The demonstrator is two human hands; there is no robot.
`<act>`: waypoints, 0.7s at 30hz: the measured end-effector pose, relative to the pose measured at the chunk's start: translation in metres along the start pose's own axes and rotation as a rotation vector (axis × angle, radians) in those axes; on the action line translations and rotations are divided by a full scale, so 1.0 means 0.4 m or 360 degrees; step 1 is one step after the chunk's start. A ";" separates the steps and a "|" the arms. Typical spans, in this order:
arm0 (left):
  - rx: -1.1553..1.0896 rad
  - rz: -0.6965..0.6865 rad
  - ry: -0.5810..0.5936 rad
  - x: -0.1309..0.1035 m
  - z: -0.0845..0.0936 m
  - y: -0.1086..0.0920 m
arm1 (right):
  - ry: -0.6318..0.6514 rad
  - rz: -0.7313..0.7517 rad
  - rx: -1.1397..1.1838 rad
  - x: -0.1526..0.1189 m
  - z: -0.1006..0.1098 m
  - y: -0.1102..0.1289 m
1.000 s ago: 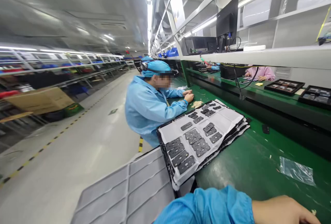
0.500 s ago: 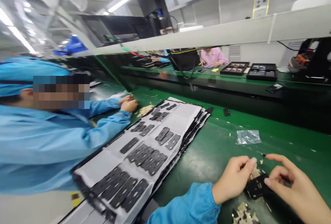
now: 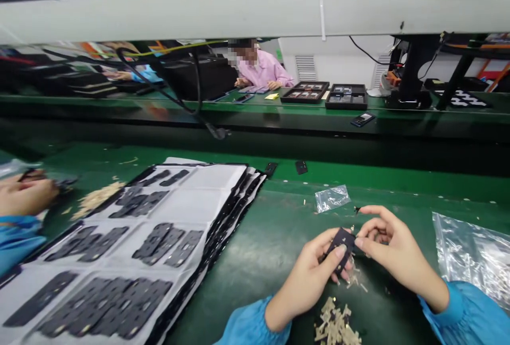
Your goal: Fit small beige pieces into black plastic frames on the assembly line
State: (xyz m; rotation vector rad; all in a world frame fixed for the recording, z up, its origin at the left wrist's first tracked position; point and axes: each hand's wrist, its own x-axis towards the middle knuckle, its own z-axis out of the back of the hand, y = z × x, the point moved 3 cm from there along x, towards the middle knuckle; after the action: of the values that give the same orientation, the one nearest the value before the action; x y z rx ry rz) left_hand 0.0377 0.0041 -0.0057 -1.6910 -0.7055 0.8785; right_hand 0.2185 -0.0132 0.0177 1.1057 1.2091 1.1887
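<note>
My left hand (image 3: 314, 270) grips a small black plate (image 3: 341, 247), thumb pressed on its face. At the plate's right edge is my right hand (image 3: 392, 239), its thumb and middle finger close together there, while a tiny dark piece (image 3: 357, 210) sits at the raised index fingertip. Whether the right fingers pinch the plate is hard to tell. Below the hands lies a pile of small beige strips (image 3: 338, 324). To the left, flat black parts (image 3: 115, 302) rest in groups on a white sectioned sheet (image 3: 195, 196) atop a stack.
A small clear bag (image 3: 332, 198) lies beyond my hands, a larger plastic bag (image 3: 474, 255) at the right. Another person's hand (image 3: 26, 193) is at the far left near beige strips (image 3: 98, 199). A person in pink (image 3: 265, 71) sits across, near black trays (image 3: 346, 96).
The view has swung right and the other person in blue has mostly left it. The black plate is now raised and tilted in my left hand.
</note>
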 end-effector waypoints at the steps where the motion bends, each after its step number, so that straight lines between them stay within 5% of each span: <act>1: -0.0036 -0.0003 -0.0036 0.002 0.003 0.001 | -0.0017 -0.0010 0.0028 0.002 0.002 0.000; 15: -0.0029 -0.0062 -0.0085 0.005 0.000 0.000 | -0.0033 -0.0097 0.0068 0.004 -0.002 -0.004; 21: -0.0424 0.0082 -0.0116 0.008 0.000 0.002 | 0.0029 0.0214 -0.0115 -0.004 0.016 0.034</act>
State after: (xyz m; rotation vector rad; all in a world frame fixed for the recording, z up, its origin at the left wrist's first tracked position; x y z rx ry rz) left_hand 0.0395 0.0063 -0.0071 -1.9273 -0.8623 0.9174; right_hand 0.2242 -0.0138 0.0318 1.1383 1.1106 1.3370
